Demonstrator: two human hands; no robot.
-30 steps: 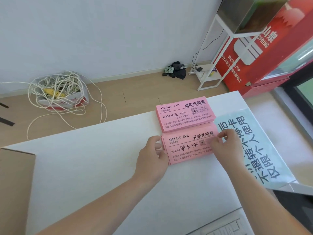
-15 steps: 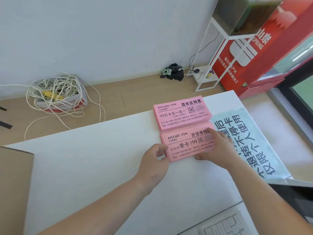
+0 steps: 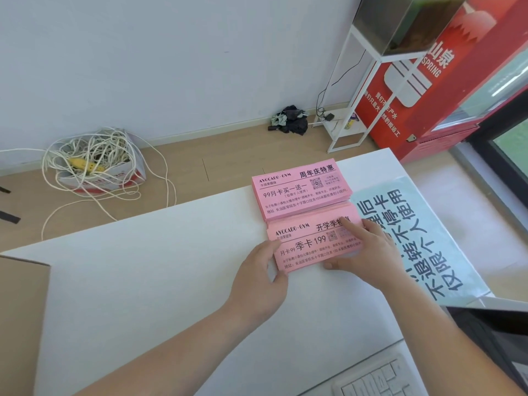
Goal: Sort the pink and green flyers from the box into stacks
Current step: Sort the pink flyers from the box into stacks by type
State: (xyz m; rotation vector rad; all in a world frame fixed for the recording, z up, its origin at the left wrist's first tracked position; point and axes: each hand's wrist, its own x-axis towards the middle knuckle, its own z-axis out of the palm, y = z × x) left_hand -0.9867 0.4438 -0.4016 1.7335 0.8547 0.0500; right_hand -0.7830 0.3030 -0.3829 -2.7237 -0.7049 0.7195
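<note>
white table [image 3: 143, 281] fills the lower part of the view, seen from above by a person whose two bare forearms reach forward over it. beyond its far edge are a wood floor and a pale wall.

two stacks of pink flyers with black print lie side by side near the table's far right part. the far stack [image 3: 300, 190] sits at the table's far edge, untouched. the near stack [image 3: 308, 247] lies just in front of it, their long edges touching or almost touching; its sheets are slightly uneven.

the left hand [image 3: 260, 278] grips the near stack at its left near corner, thumb on the left edge and fingers curled in against the near edge. the right hand [image 3: 368, 252] lies over the stack's right end, fingers straight and a little apart on the top sheet, thumb stretched along the near edge.

a pale blue sheet [image 3: 428, 238] with large dark characters lies flat just right of both stacks, partly under the right hand. a brown box [image 3: 20, 324] stands at the table's left edge, its inside hidden. a keyboard [image 3: 377, 378] shows at the bottom.

on the floor, a carton [image 3: 94, 167] holds tangled white cord. a white stand [image 3: 357, 95] and a red cabinet [image 3: 428, 81] are at the upper right.
</note>
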